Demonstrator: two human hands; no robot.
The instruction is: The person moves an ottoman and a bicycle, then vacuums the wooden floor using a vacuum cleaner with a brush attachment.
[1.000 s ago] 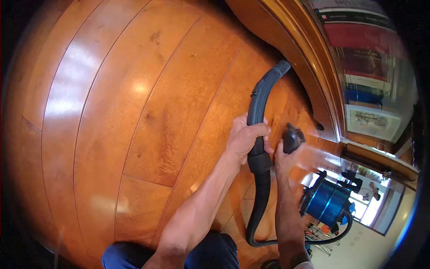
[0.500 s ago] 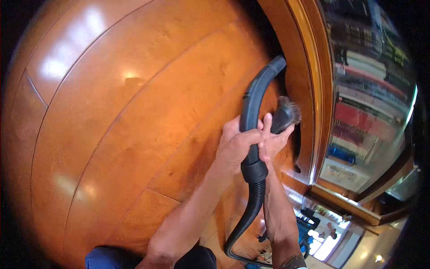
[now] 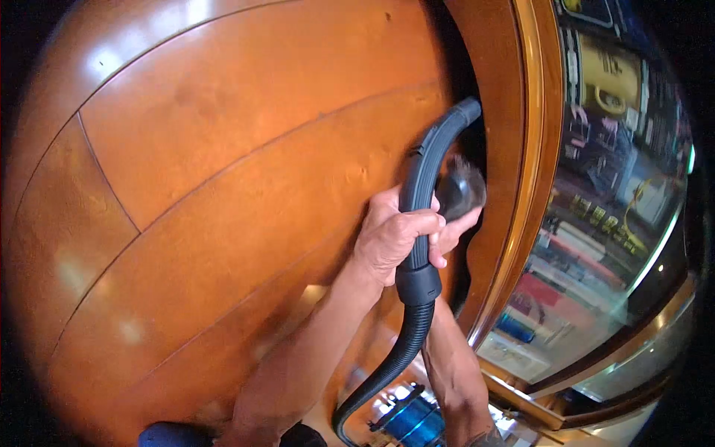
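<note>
My left hand (image 3: 393, 237) is wrapped round the black curved vacuum cleaner wand (image 3: 432, 160), its thumb across the front. The wand's open tip points up and right, beside the dark gap under the cabinet. Below the grip, a collar joins the wand to the ribbed hose (image 3: 406, 339), which runs down toward the bottom edge. Behind the wand, my right hand (image 3: 450, 237) holds a black dusting brush (image 3: 462, 192), blurred by motion, close to the cabinet base. The wand hides part of the right hand. The brush and the wand's tip are apart.
A glossy wooden floor (image 3: 246, 186) spreads out at the left. On the right stands a wooden cabinet (image 3: 514, 149) with glass doors and books (image 3: 566, 257) inside. A blue and black machine (image 3: 410, 417) sits at the bottom, near the hose.
The view has shifted along the cabinet. The brush has turned in my right hand, its bristles now pointing more upward. My left hand keeps its hold on the wand.
</note>
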